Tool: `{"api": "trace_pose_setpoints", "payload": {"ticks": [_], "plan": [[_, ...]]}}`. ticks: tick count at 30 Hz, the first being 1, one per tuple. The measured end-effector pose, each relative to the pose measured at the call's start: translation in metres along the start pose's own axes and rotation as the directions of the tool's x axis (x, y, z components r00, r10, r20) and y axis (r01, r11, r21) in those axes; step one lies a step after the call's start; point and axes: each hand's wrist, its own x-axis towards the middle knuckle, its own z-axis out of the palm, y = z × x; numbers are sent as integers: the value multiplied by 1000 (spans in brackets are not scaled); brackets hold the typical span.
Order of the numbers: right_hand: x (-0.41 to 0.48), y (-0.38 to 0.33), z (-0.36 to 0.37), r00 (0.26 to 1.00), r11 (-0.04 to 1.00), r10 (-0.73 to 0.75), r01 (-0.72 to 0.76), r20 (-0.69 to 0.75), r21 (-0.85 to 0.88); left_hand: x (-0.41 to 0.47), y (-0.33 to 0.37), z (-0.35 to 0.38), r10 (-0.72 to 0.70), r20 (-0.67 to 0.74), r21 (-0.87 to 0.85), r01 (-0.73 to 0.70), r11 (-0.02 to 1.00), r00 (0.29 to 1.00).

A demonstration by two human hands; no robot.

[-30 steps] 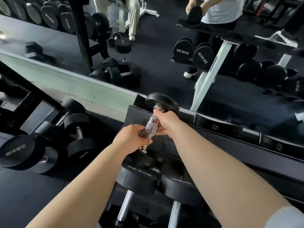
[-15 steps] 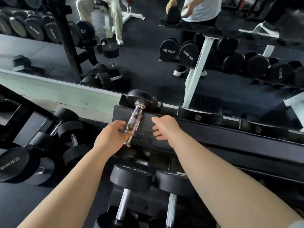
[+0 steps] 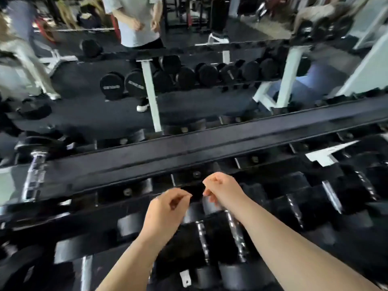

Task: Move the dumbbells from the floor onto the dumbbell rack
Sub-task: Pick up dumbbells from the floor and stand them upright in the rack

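Dumbbells (image 3: 212, 234) fill the rack (image 3: 189, 150) below both hands, left (image 3: 168, 208) and right (image 3: 222, 189), loosely curled, holding nothing.

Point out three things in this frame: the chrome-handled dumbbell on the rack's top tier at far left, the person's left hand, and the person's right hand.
Chrome-handled black dumbbell (image 3: 34, 177): head view, on its knurled handle.
Left hand (image 3: 168, 208): head view, back of the hand.
Right hand (image 3: 224, 189): head view, back of the hand.

dumbbell (image 3: 34, 175) on rack (image 3: 210, 143) far left | hands below rail
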Motion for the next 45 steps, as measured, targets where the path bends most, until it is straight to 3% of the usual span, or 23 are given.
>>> {"api": "trace_pose_setpoints", "payload": {"ticks": [5,10,16,22,26,29,35,40,43,45], "plan": [[-103,148,-160,956,968,192,-146,-224,206,-73,52,184,-14,312,-16,20,1000,950],[-194,288,-281,839,865,417,-247,-351,437,-135,73,355,-149,593,100,111,989,791],[-237,426,-372,655,690,648,-288,-390,664,-152,74,504,-283,691,236,162,958,665],[-223,526,-468,545,603,741,-282,-393,746,-135,73,652,-398,703,294,270,917,589],[-184,610,-545,539,576,760,-303,-362,759,-119,65,778,-452,706,327,316,891,545],[-150,690,-591,582,572,742,-293,-332,766,-114,35,876,-495,705,329,383,863,509],[-61,893,-611,643,635,690,-318,-332,704,-133,-101,1036,-553,714,339,479,810,430],[14,1036,-586,648,781,615,-420,-449,463,-152,-209,1142,-551,759,336,516,788,347],[48,1068,-584,719,818,575,-499,-389,287,-155,-238,1184,-516,784,296,522,800,345],[62,1071,-585,739,810,586,-540,-332,227,-159,-241,1197,-523,798,311,540,782,299]]}}
